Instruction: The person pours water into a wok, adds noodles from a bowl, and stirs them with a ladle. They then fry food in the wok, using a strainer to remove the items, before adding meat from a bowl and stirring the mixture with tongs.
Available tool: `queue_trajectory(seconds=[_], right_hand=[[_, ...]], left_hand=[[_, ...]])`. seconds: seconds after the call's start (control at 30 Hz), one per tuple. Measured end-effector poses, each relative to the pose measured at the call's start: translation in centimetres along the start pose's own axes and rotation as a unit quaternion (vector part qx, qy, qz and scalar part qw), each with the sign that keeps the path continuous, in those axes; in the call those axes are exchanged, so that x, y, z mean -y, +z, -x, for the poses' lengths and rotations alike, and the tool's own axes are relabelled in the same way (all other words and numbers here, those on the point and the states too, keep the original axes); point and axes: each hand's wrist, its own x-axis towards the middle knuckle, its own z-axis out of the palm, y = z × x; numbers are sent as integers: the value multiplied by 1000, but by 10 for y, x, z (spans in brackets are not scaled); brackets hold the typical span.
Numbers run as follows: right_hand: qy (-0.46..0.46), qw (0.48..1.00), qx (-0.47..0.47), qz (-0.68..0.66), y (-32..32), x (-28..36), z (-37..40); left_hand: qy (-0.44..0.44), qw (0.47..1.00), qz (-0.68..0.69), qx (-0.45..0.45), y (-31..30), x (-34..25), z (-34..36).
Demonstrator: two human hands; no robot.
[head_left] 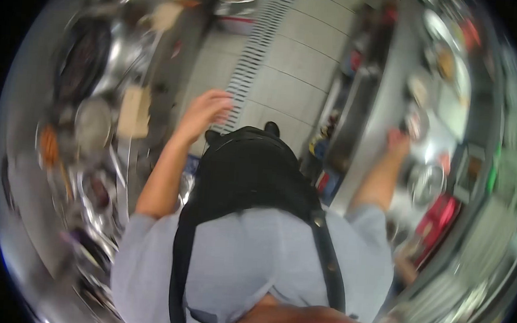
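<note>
My left hand [208,112] hangs over the tiled floor in front of my apron, its fingers loosely stretched and nothing in them. My right hand [399,141] reaches over the steel counter on the right. Its blurred fingers are right at the edge of a small bowl [416,124] with pale and reddish contents; I cannot tell whether they grip it. Beyond that bowl lies a pale board [453,111]. A round metal bowl [427,183] stands close to my right wrist on the same counter.
A floor drain grate [255,57] runs along the aisle. The left counter holds a dark wok [84,59], a wooden block [134,112], a round strainer [93,122] and several utensils. On the right are a red tray [437,227] and stacked plates [488,235]. Shelves sit under the right counter.
</note>
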Motion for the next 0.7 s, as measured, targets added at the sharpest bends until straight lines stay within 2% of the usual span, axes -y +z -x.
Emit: queue_trajectory(seconds=[0.03,0.07,0.13,0.17,0.27,0.37,0.47,0.53,0.57,0.6,0.7], right_hand=[[67,992,-109,2,19,21,12],[47,997,-62,18,-1,18,-15],[-33,995,-84,43,19,26,23],[-27,995,-85,36,35,31,42],[8,997,-66,33,67,17,88],[75,987,33,139,131,-27,153],[133,962,162,176,249,-65,236],[203,915,304,174,306,-110,252],[241,889,344,181,349,-113,286],[249,849,425,190,384,-124,310],[271,775,504,267,470,-164,384]], left_hand=[[-5,1000,-10,18,18,-6,-5],[3,999,-14,30,34,-5,-13],[20,997,-11,67,58,4,-22],[30,996,-5,83,64,9,-26],[17,998,18,57,71,22,-24],[21,998,52,22,60,37,-28],[46,998,36,-4,33,50,-42],[50,997,35,-38,7,56,-52],[47,996,28,-69,-5,61,-57],[57,993,40,-92,-20,61,-58],[102,975,111,-165,-75,66,-51]])
